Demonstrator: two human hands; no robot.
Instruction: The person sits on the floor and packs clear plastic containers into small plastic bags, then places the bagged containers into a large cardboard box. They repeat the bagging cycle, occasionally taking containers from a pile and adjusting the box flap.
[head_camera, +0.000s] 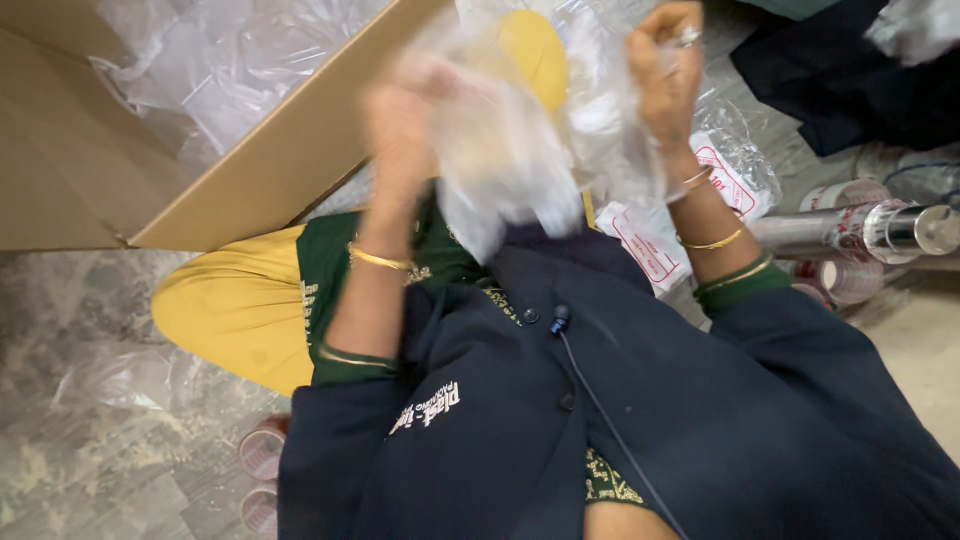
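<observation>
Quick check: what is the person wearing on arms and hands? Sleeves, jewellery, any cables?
Both arms have dark navy jacket sleeves pushed back, with green cuffs showing beneath. The left hand has a thin gold bangle on its forearm and another at the cuff. The right hand wears a ring and several gold bangles. A small black clip-on microphone with a thin cable sits on the jacket front.

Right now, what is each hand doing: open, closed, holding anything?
Left hand: blurred, closed on the clear plastic bag.
Right hand: closed, gripping the same bag's far edge.
</observation>
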